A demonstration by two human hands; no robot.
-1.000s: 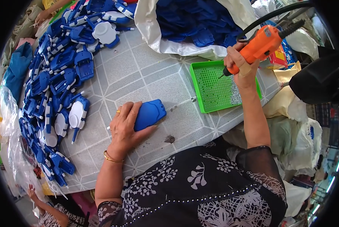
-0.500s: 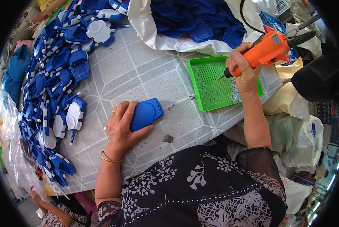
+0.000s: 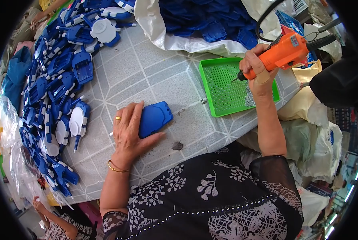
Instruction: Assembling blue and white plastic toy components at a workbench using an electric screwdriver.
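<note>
A blue plastic housing lies on the grey tiled-pattern table, its right end showing. My left hand covers its left part, fingers along the top and thumb stretched out below its lower edge; a small white stub shows left of the hand. My right hand is wrapped around an orange electric screwdriver, held up above a green perforated tray. The screwdriver's bit points left and is clear of the housing. Small silvery screws sit in the tray's right part.
A heap of blue and white plastic parts runs along the table's left side. At the back, a white sack holds many blue pieces. Another person's arm shows at lower left. Plastic bags hang at the right.
My left thumb has moved slightly off the housing's lower edge, and the fingers have straightened a little. The screwdriver has barely shifted right.
</note>
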